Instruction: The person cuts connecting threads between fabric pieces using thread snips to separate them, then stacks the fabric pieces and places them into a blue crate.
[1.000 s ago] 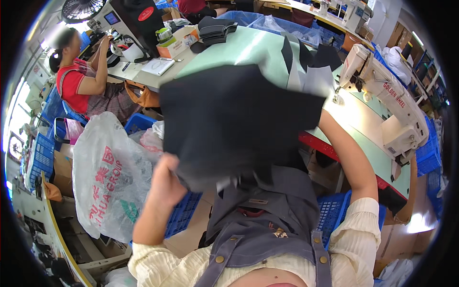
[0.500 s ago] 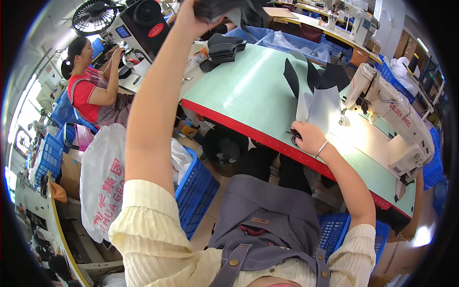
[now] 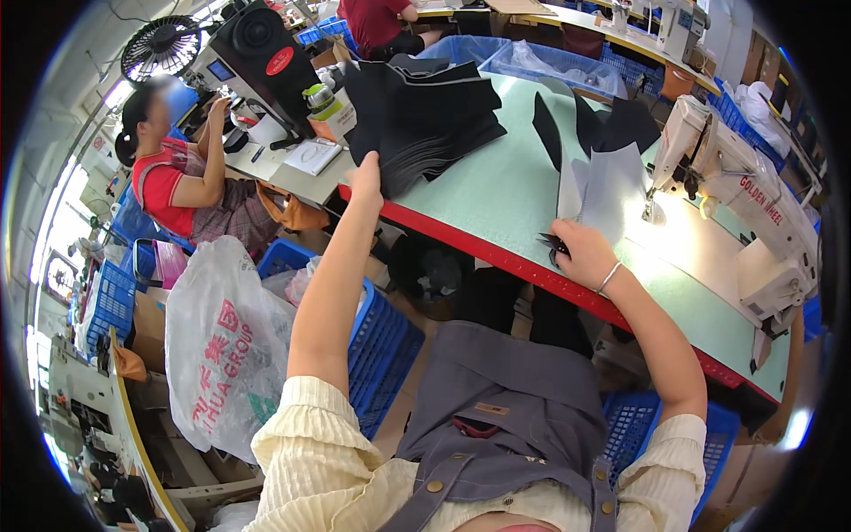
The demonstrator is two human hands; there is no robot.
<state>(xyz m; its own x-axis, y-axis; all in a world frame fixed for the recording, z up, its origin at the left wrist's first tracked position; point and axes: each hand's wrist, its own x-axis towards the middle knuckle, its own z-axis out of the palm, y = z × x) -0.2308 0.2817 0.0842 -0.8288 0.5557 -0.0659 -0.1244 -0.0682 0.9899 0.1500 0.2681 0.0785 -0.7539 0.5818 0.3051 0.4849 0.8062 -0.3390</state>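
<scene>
My left hand grips the near left edge of a thick stack of black cut pieces, its fingers partly hidden by the stack. The layers fan out over the left end of the green tabletop. Closed around small black thread snips, my right hand rests near the table's red front edge. Beyond it lie a pale grey piece and several black pieces, close to the sewing machine's lit needle area.
Blue crates and a large white plastic bag stand to my left, with a dark bin under the table. A co-worker sits at a machine on the left. Blue tubs stand behind the table.
My left hand has come down and nearer from high up with the black pieces, which now spread over the table's left end. My right hand stays by the front edge with the snips.
</scene>
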